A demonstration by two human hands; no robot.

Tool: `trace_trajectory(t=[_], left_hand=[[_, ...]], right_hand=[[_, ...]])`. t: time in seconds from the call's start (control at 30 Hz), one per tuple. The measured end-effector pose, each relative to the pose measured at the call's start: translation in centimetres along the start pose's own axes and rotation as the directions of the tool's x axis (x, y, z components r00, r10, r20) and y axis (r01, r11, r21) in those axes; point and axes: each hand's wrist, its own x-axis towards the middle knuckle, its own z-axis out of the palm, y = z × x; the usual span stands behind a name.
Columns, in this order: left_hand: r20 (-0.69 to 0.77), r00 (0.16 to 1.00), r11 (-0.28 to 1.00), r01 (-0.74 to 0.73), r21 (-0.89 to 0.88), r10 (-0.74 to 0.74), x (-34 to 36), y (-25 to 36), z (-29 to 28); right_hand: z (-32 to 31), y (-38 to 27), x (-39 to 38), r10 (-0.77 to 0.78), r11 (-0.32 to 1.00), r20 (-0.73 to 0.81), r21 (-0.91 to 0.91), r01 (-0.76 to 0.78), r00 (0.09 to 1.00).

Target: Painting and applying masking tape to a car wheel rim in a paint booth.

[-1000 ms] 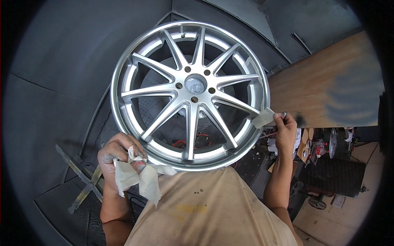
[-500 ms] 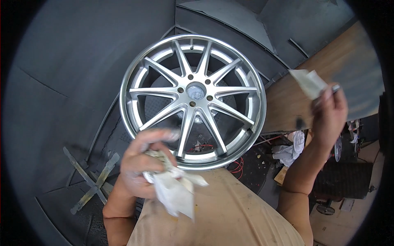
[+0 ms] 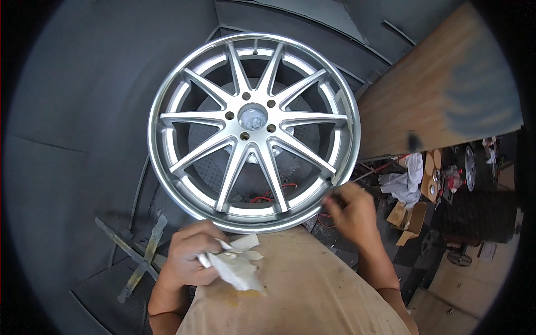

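Note:
A silver multi-spoke car wheel rim (image 3: 252, 118) lies face up in front of me, with a polished outer lip. My left hand (image 3: 192, 251) is closed around a crumpled wad of cream-white paper or tape pieces (image 3: 237, 271), just below the rim's near-left edge. Beside the near-right lip is my right hand (image 3: 354, 212), its fingers bent together in a pinch and slightly blurred. What it holds, if anything, cannot be made out. A thin pale strip (image 3: 336, 177) shows on the inner lip just above those fingers.
Grey panels rise at the left and back. A wooden board (image 3: 424, 89) stands at the right. Below it are a white cloth (image 3: 406, 181), an opened cardboard box (image 3: 412, 222) and a red hose. A crossed metal stand (image 3: 145, 257) sits at lower left.
My right hand has come down and left from the raised spot, where it held a pale piece, to the rim's near-right lip; that piece no longer shows. The left hand still grips its wad.

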Motion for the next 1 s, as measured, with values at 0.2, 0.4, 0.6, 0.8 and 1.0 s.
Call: trace_trajectory(t=[0.2,0.4,0.6,0.8,1.0], left_hand=[[-0.083,0.995,0.969,-0.072,-0.236,0.054,2.4,-1.3,0.3],[0.053,0.992,0.972,-0.101,-0.212,0.115,3.2,-2.1,0.0],[0.008,0.991,0.971,-0.132,-0.201,0.136,2.5,-3.0,-1.6],[-0.114,0.984,0.967,-0.157,-0.201,0.136,1.5,-3.2,-2.5],[-0.179,0.963,0.969,-0.224,-0.102,0.204,1.5,-2.2,-3.1]], right_hand=[[0.5,0.5,1.7,0.225,0.941,-0.111,-0.231,-0.245,0.968],[1.6,1.2,2.7,0.252,0.920,-0.114,-0.281,-0.274,0.961],[1.9,3.1,3.8,0.333,0.941,-0.259,0.028,-0.338,0.906],[0.6,6.6,5.4,0.325,0.921,-0.356,0.328,-0.209,0.876],[-0.2,7.4,8.6,0.396,0.554,-0.201,0.831,-0.059,0.896]])
